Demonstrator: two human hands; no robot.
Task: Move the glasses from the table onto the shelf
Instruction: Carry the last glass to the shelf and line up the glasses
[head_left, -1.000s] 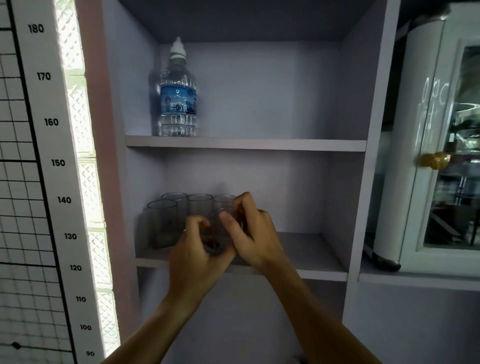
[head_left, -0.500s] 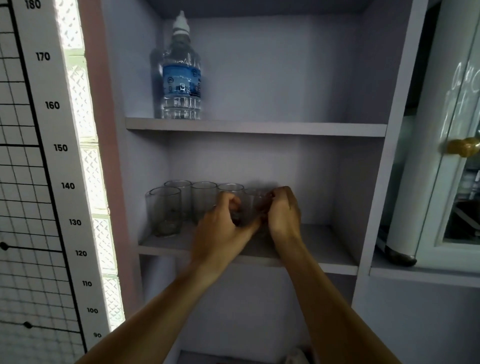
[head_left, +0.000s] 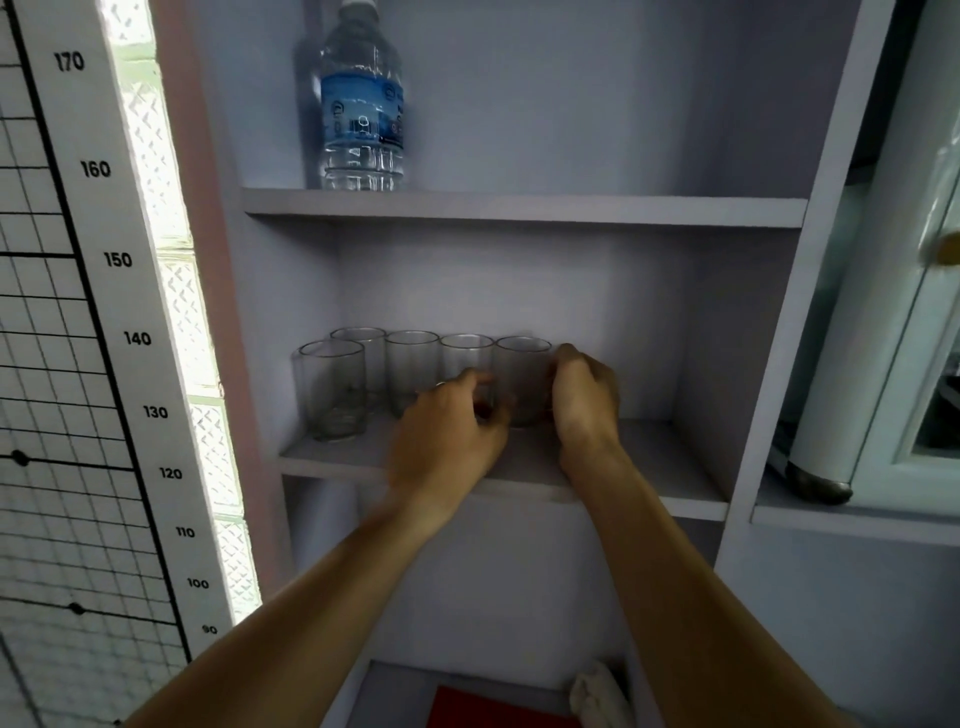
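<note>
Several clear glasses stand on the middle shelf (head_left: 667, 467) of a pale cabinet. Most form a row at the back, and one glass (head_left: 332, 389) stands in front at the left. The rightmost glass (head_left: 522, 371) stands upright at the row's right end, resting on the shelf. My right hand (head_left: 587, 402) wraps its right side. The curled fingers of my left hand (head_left: 449, 434) touch its lower left. My left hand hides the bases of two neighbouring glasses.
A water bottle (head_left: 363, 104) stands on the upper shelf (head_left: 519, 208). The shelf board right of the glasses is bare. A height chart (head_left: 93, 312) hangs at the left, and a white glass-door cabinet (head_left: 883, 322) stands at the right. Below lie a red object (head_left: 493, 712) and a white cloth (head_left: 597, 696).
Both hands carried the glass from the shelf's front to the right end of the back row. It now stands on the board, and the view has tilted down.
</note>
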